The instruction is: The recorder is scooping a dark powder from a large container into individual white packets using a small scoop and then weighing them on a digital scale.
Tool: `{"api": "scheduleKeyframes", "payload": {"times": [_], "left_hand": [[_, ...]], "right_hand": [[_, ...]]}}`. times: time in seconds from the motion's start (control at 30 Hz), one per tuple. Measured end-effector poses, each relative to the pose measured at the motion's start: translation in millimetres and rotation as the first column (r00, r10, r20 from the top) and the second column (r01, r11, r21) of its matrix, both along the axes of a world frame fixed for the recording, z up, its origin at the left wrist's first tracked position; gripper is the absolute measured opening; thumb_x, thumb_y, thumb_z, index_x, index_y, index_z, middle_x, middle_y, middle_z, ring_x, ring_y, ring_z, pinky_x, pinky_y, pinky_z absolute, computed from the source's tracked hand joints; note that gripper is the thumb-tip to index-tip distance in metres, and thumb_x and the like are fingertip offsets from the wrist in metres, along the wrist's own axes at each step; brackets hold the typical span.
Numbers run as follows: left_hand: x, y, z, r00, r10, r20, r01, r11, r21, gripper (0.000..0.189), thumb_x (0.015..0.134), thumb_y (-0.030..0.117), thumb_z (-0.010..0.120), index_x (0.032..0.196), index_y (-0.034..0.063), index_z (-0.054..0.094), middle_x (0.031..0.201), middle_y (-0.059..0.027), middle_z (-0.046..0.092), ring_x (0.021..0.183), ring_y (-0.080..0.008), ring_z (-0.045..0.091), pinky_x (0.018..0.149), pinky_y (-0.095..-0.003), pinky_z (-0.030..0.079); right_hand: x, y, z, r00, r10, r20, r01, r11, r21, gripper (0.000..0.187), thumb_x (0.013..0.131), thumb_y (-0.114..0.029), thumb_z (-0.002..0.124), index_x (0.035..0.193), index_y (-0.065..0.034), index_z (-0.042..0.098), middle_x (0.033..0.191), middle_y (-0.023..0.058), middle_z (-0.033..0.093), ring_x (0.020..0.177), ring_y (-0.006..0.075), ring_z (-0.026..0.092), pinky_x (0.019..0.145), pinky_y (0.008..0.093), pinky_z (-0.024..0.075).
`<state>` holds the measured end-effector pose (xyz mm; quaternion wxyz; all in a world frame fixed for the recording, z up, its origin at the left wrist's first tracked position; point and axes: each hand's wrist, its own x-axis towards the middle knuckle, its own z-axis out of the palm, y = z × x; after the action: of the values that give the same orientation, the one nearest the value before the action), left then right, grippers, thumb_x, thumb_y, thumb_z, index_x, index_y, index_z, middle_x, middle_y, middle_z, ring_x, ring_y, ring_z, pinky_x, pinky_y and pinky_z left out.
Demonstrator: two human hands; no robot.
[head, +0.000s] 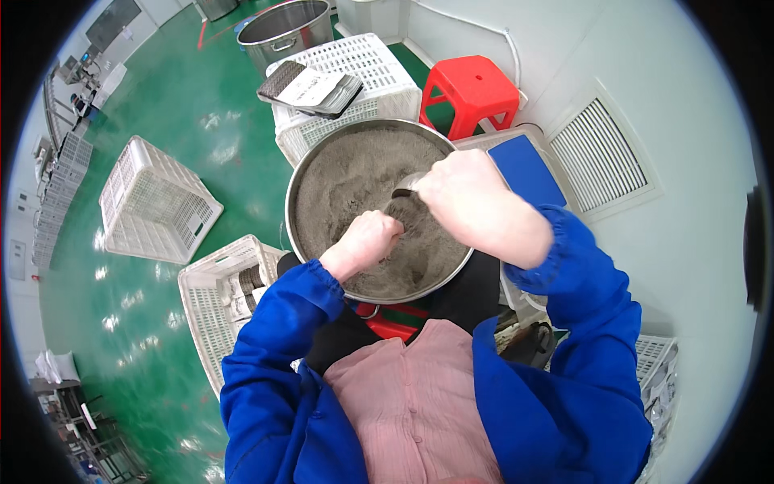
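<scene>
A wide round metal tub (pixel 292 233) of grey-brown powder (pixel 357 157) sits in front of me, above my lap. My right hand (pixel 462 187) grips a metal scoop (pixel 406 184), tilted over the middle of the tub. Dark powder lies just below the scoop's mouth. My left hand (pixel 367 239) is low over the powder beside the scoop, fingers curled in. Whether it pinches something is hidden by the hand.
Beyond the tub, a stack of patterned pouches (pixel 311 89) lies on a white plastic crate (pixel 375 66). A red stool (pixel 471 91) and a blue flat panel (pixel 527 170) stand right. At left are a tipped crate (pixel 151 206) and a crate (pixel 196 302) holding pouches.
</scene>
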<state>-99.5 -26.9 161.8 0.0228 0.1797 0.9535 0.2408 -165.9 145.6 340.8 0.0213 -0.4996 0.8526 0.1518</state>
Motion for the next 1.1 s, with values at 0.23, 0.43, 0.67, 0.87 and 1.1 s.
{"api": "scheduleKeyframes", "payload": {"times": [0.23, 0.43, 0.67, 0.87, 1.1], "left_hand": [[5.0, -36.7, -12.8, 0.998, 0.048, -0.031, -0.046, 0.996, 0.072, 0.013, 0.077, 0.004, 0.066, 0.087, 0.0021, 0.075, 0.081, -0.0186, 0.072, 0.079, -0.0370, 0.071, 0.074, -0.0451, 0.057], [22.8, -53.2, -1.5, 0.986, 0.127, -0.104, -0.104, 0.973, 0.208, 0.010, 0.078, 0.006, 0.065, 0.084, 0.0041, 0.074, 0.078, -0.0170, 0.070, 0.078, -0.0369, 0.071, 0.072, -0.0464, 0.057], [38.4, -75.7, 4.1, 0.984, 0.156, -0.080, -0.137, 0.969, 0.206, 0.008, 0.081, 0.003, 0.068, 0.087, 0.0002, 0.073, 0.084, -0.0175, 0.072, 0.081, -0.0365, 0.071, 0.074, -0.0433, 0.057], [35.0, -66.8, -11.8, 0.986, 0.136, -0.097, -0.119, 0.979, 0.167, 0.009, 0.081, 0.004, 0.068, 0.087, 0.0012, 0.074, 0.083, -0.0172, 0.072, 0.080, -0.0362, 0.071, 0.074, -0.0433, 0.057], [22.4, -31.0, -22.2, 0.994, 0.063, -0.086, -0.056, 0.995, 0.085, 0.012, 0.078, 0.006, 0.067, 0.087, 0.0041, 0.075, 0.082, -0.0162, 0.073, 0.081, -0.0358, 0.072, 0.075, -0.0442, 0.058]], "right_hand": [[-43.8, 12.7, -27.6, 0.987, -0.161, 0.018, 0.160, 0.986, 0.043, 0.014, 0.070, -0.012, 0.076, 0.083, -0.0079, 0.078, 0.081, 0.0139, 0.074, 0.083, 0.0306, 0.075, 0.073, 0.0419, 0.0598], [-38.9, 10.5, -318.9, 0.842, -0.260, 0.473, 0.213, 0.965, 0.152, 0.026, 0.073, -0.020, 0.070, 0.090, -0.0022, 0.078, 0.090, 0.0234, 0.074, 0.090, 0.0401, 0.073, 0.085, 0.0480, 0.0581], [-61.4, 48.2, -318.1, 0.557, -0.230, 0.798, 0.245, 0.964, 0.107, 0.041, 0.082, -0.029, 0.069, 0.112, -0.0019, 0.076, 0.105, 0.0232, 0.074, 0.101, 0.0362, 0.072, 0.092, 0.0423, 0.0549], [-99.8, 78.7, -146.7, 0.517, -0.225, 0.826, 0.320, 0.946, 0.058, 0.041, 0.088, -0.026, 0.070, 0.116, 0.0029, 0.073, 0.107, 0.0202, 0.075, 0.102, 0.0277, 0.070, 0.093, 0.0376, 0.0530], [-86.1, 49.4, -13.7, 0.775, -0.007, 0.632, 0.167, 0.967, -0.194, 0.032, 0.078, -0.021, 0.068, 0.098, 0.0028, 0.076, 0.091, 0.0202, 0.075, 0.083, 0.0367, 0.072, 0.076, 0.0429, 0.0561]]}}
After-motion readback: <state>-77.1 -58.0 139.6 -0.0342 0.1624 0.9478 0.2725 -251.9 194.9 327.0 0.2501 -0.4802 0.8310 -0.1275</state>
